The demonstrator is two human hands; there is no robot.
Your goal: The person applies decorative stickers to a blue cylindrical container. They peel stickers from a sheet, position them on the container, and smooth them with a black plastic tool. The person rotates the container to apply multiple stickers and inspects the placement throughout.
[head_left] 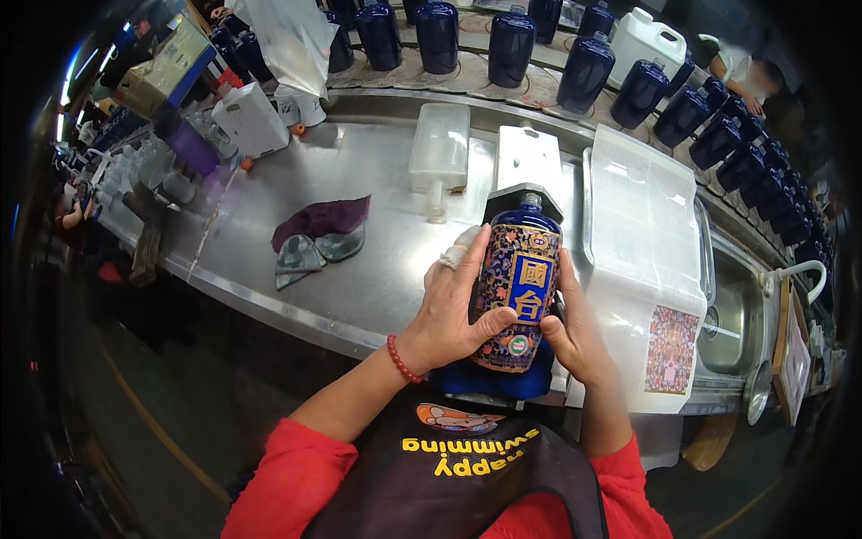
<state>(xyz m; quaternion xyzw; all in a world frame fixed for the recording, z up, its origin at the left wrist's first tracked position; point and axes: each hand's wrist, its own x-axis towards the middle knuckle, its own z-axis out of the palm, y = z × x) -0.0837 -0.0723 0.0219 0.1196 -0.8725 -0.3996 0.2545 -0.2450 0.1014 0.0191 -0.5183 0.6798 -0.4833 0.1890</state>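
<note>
A dark blue glass bottle (514, 359) with an ornate floral wrap and a blue-and-gold label lies tilted in front of me, its neck pointing away. My left hand (453, 310) presses along its left side, thumb across the front. On the opposite side my right hand (579, 332) holds it, fingers along the edge and thumb near the lower label. A black angular holder (549, 199) shows behind the bottle's neck, and blue cloth (530, 384) shows below its base. Something whitish (452, 258) covers part of a left finger.
Left on the steel table (359, 162) lie a purple-and-grey cloth (321, 232) and a clear upturned bottle (440, 148). To the right, sheets of printed wraps (672, 350) rest beside a sink (729, 328). Several blue bottles (512, 49) line the far conveyor; another person (738, 76) stands beyond.
</note>
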